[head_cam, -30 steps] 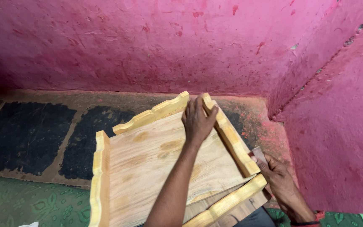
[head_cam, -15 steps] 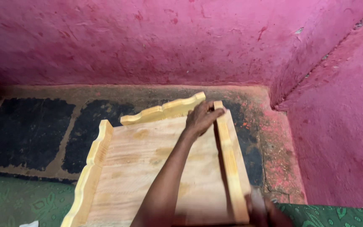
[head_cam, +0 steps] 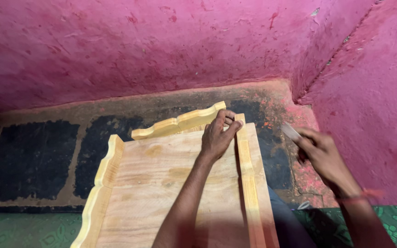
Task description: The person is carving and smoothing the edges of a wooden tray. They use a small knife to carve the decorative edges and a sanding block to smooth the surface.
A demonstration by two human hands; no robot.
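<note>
- Pale wooden tray with scalloped raised edges (head_cam: 161,183) lay on the dark floor (head_cam: 33,156) by the pink wall (head_cam: 161,46).
- Left hand (head_cam: 217,135) rested on its far right corner, fingers curled over the rim.
- Right hand (head_cam: 322,154) pinched a small flat blurred piece (head_cam: 291,132) beside the tray.

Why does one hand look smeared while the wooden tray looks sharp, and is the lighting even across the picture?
In the head view, the right hand and the thin pale piece in its grip are streaked by motion blur; the left hand on the wooden tray is fairly crisp. Light falls brightest on the pink wall; the lower corners and the dark floor mat sit in shadow.
</note>
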